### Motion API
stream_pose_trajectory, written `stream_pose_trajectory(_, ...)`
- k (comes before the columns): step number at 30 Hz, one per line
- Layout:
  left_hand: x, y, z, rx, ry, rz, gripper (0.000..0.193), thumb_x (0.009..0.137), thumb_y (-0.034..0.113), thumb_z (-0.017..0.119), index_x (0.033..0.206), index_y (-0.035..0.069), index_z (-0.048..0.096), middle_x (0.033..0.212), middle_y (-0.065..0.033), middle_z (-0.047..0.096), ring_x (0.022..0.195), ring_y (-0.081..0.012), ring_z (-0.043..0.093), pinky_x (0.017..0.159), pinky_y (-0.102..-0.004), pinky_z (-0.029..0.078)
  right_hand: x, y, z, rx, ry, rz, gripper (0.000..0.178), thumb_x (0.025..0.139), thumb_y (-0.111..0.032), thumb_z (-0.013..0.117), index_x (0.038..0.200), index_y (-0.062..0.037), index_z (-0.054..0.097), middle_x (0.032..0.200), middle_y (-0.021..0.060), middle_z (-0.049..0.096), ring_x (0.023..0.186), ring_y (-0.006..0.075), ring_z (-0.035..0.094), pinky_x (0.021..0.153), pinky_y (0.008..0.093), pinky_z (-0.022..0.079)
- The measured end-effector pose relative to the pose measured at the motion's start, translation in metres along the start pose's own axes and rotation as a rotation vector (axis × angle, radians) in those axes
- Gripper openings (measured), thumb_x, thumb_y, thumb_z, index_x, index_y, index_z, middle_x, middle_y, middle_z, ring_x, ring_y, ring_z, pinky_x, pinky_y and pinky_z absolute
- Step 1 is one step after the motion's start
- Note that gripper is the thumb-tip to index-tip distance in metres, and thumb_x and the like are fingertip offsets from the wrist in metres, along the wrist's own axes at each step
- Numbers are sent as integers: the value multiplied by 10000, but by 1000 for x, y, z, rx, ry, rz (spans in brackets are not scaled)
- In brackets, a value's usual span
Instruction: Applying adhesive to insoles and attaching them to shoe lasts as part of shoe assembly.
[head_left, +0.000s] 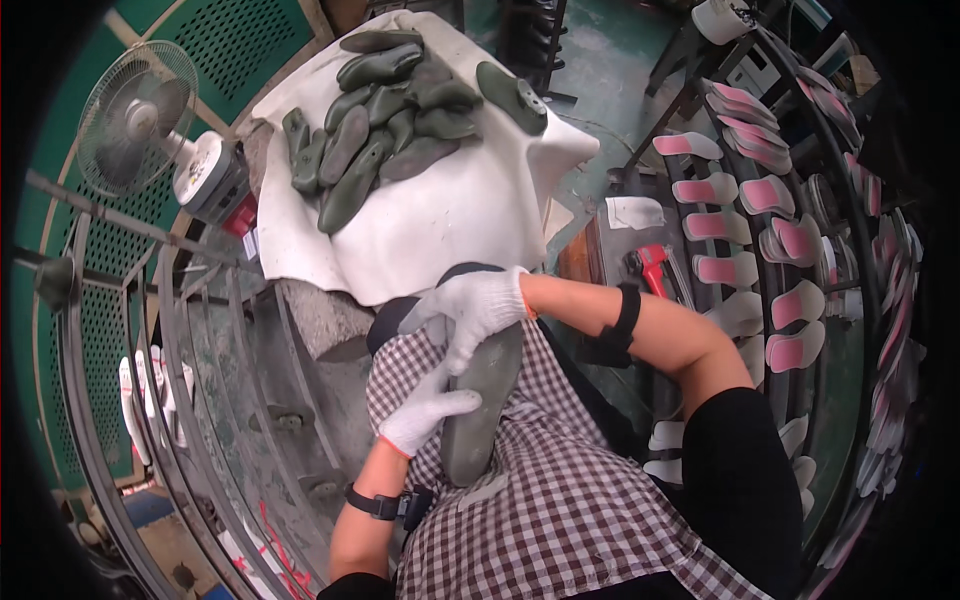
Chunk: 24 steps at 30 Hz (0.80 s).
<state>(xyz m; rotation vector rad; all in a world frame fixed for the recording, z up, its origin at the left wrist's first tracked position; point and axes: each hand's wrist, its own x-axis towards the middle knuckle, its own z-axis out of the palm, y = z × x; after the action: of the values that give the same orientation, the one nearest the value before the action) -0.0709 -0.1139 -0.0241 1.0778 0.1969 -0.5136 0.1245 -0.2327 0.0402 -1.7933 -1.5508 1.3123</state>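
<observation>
A dark green shoe last (482, 410) lies lengthwise on my lap, its flat underside turned up, over a checked apron (540, 500). My left hand (428, 412), in a white knitted glove, grips its left side with the thumb across the top. From the right, my right hand (470, 308), gloved likewise, is closed over the far end and hides it. A small pale strip (485, 492) shows by the near end; I cannot tell what it is. Beyond my hands, several similar lasts (385, 115) are heaped on a white sheet (430, 230).
One last (513, 98) lies apart on the sheet's right. A rack with pink-and-white insoles (722, 227) stands at right, near a red-handled tool (653, 270). At left are a fan (140, 118) and a metal frame (170, 330). A stone block (325, 320) supports the sheet.
</observation>
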Motion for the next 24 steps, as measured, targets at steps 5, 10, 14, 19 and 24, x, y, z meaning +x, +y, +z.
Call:
stream_pose_trajectory(5,-31,35,36,83,417,577,726,930,281,594,1532,6,295,1539,-208,370,1429,-283,368,1204,-391,254,-22,-16,49,450,727,-167,518,974,-209,587,1453,-49,472,1288,126,600,1184,197,580,1032,340,454)
stream_pose_trajectory(10,-18,66,75,-789,107,791,717,1012,467,474,1558,59,253,1589,-172,297,1474,-277,285,1242,-424,183,9,-63,83,1315,900,-271,392,1065,-239,465,1368,8,501,1290,57,577,1186,129,524,1052,306,411)
stream_pose_trajectory(14,-10,61,102,-171,283,863,765,1014,491,467,1572,42,199,1627,-155,229,1522,-269,172,1253,-403,91,-2,-52,62,1720,1032,-380,272,1043,-297,516,1147,-53,577,1039,9,583,956,127,543,884,283,447)
stream_pose_trajectory(19,-51,50,79,13,-75,399,798,1008,446,513,1588,49,136,1628,-210,193,1498,-353,230,1217,-471,186,-69,6,16,1861,1105,-618,274,1031,-406,500,876,-199,590,657,-80,453,557,89,471,524,248,423)
stream_pose_trajectory(24,-62,55,69,-264,158,563,850,970,599,497,1610,238,70,1614,-232,185,1411,-453,358,1096,-582,388,-51,-45,13,1735,1044,-753,404,999,-519,474,1085,-149,612,953,31,626,902,224,628,838,444,558)
